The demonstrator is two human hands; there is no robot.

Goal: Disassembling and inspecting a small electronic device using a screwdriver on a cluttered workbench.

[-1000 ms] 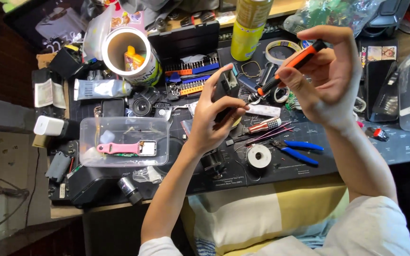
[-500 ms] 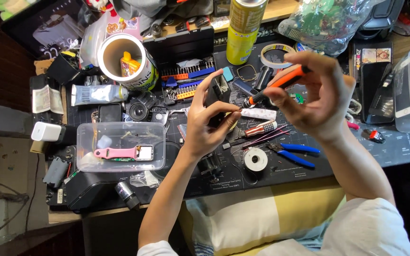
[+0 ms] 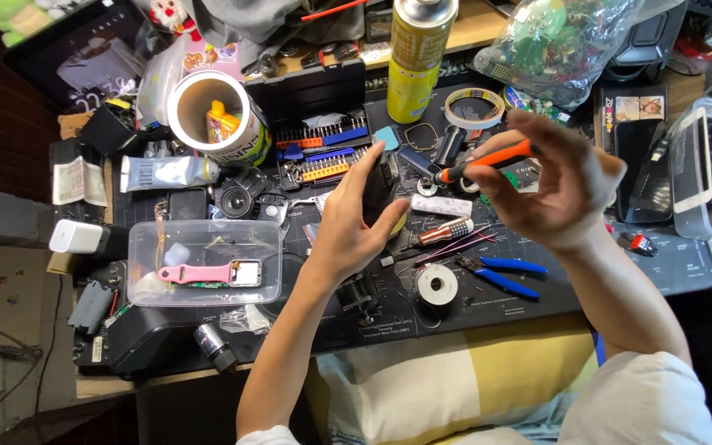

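My left hand (image 3: pixel 348 227) is raised over a black work mat (image 3: pixel 537 284) and grips a small black device (image 3: pixel 379 185) between thumb and fingers. My right hand (image 3: pixel 558 194) holds an orange-and-black screwdriver (image 3: pixel 484 162) by its handle, the tip pointing left toward the black device. The screwdriver's tip sits just right of the device; whether they touch is not visible.
A clear plastic box (image 3: pixel 205 262) with a pink strap lies at the left. Blue-handled pliers (image 3: pixel 504 274), a solder spool (image 3: pixel 437 285), a bit set case (image 3: pixel 319 152), a yellow spray can (image 3: pixel 416 58), a tape roll (image 3: pixel 474 107) and a cardboard tube (image 3: pixel 212 115) crowd the mat.
Both hands have drifted slightly; the screwdriver has swung from a steep tilt to nearly level, its tip now close to the black device.
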